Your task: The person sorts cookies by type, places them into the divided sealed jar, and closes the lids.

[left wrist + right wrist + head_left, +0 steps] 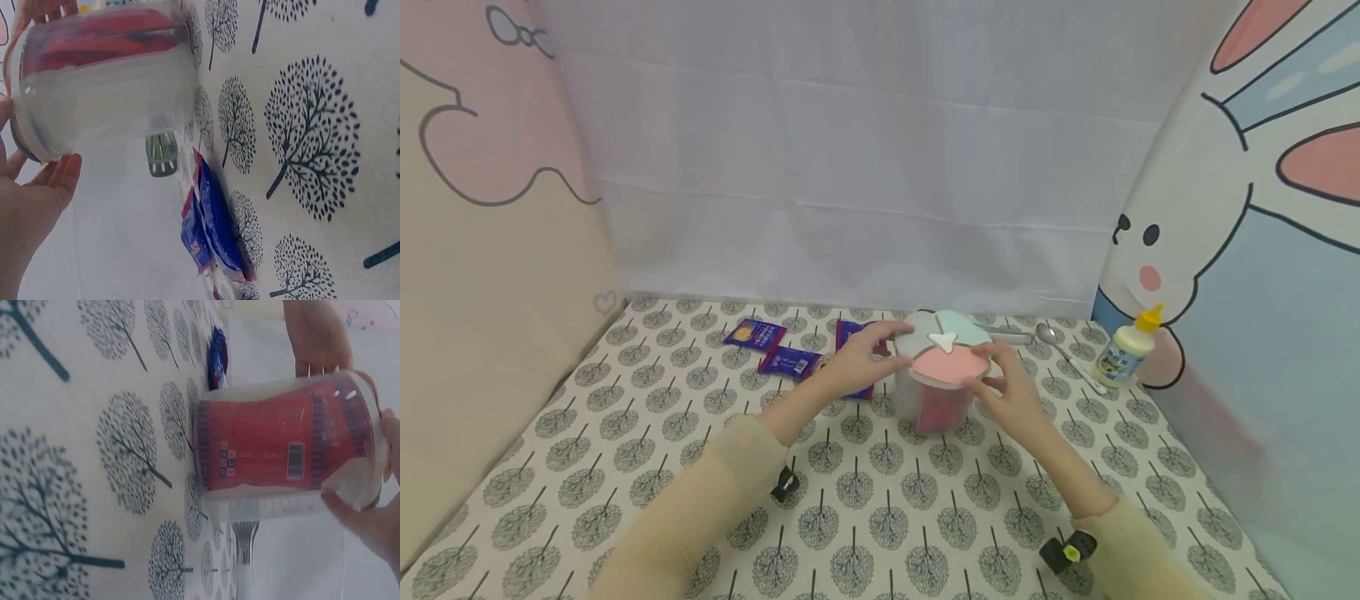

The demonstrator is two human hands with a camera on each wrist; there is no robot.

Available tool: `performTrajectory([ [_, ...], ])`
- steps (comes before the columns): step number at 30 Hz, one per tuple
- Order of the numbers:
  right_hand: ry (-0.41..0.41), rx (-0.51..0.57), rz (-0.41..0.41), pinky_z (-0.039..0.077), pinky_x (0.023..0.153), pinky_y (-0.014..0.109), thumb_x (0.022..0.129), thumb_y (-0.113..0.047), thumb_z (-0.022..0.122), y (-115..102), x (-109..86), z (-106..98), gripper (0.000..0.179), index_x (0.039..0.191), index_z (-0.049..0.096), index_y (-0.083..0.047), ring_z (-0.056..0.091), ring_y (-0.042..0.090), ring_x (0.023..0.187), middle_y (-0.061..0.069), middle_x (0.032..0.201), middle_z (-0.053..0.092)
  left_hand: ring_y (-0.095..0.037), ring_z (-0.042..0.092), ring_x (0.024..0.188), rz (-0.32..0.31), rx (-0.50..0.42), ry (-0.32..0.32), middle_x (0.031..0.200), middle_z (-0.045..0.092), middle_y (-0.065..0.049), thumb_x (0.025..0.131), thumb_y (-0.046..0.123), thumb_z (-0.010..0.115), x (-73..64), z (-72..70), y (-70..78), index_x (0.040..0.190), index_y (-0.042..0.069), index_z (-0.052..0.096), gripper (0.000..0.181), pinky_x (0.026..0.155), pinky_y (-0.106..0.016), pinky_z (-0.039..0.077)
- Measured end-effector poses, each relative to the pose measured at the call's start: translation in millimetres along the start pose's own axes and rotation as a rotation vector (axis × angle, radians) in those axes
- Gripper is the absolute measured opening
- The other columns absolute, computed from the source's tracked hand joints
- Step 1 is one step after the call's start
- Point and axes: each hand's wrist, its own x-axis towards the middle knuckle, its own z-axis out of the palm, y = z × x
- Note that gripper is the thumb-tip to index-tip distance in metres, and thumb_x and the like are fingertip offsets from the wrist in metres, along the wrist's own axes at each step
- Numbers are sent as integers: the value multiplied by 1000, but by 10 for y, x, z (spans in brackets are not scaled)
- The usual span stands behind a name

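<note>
A clear plastic canister (pixel 931 408) stands upright on the tree-patterned cloth, with a red printed packet (pixel 269 440) inside. Its round lid (pixel 946 364), in grey, mint and pink sections with a white centre piece, sits on top. At the lid's left edge, my left hand (pixel 868 360) grips the rim with thumb and fingers. My right hand (pixel 1011 392) holds the opposite side of the rim, fingers on top edge and thumb toward the front. In the right wrist view, the right thumb presses near the canister's top.
Several blue snack packets (pixel 756 335) lie left of the canister. Behind it to the right are a spoon (pixel 1075 362) and a fork (pixel 245 540). A green slotted utensil head (pixel 162 153) shows behind. A yellow-capped glue bottle (pixel 1122 357) stands by the right curtain.
</note>
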Motion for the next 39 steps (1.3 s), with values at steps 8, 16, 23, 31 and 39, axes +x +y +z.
performTrajectory([
  [8, -248, 261, 49, 38, 102, 17, 93, -8, 58, 264, 104, -284, 44, 135, 43, -2, 15, 36, 142, 18, 155, 18, -22, 59, 104, -81, 62, 108, 118, 54, 0, 75, 33, 79, -144, 107, 180, 128, 19, 58, 59, 87, -31, 53],
  [16, -353, 386, 50, 39, 101, 19, 92, 0, 56, 432, 83, -468, 43, 134, 46, -4, 33, 1, 134, 11, 156, 19, -15, 59, 93, -52, 132, 82, 102, 57, -3, 76, 29, 78, -312, 158, 306, 125, 15, 61, 54, 81, -29, 53],
  [23, -303, 254, 16, 43, 101, 24, 91, -4, 59, 304, 30, -446, 58, 144, 36, -10, 31, 14, 138, 9, 157, 18, -22, 51, 119, 21, 110, 29, 133, 50, -2, 79, 31, 76, -201, -36, 140, 135, 20, 51, 62, 93, -33, 51],
  [31, -125, 101, 113, 51, 92, 44, 84, -11, 71, -64, -151, -246, 71, 144, 34, -12, 40, 42, 128, 14, 146, 33, -21, 39, 133, -24, -66, -177, 148, 36, 6, 80, 31, 76, 33, -164, 18, 143, 28, 39, 73, 102, -34, 44],
  [39, -56, -70, 114, 55, 86, 42, 80, -24, 76, -216, -186, -109, 67, 138, 44, -13, 28, 39, 137, 16, 151, 30, -21, 45, 128, -50, -135, -207, 147, 38, 5, 79, 28, 77, 81, -112, 1, 142, 27, 42, 72, 100, -33, 46],
])
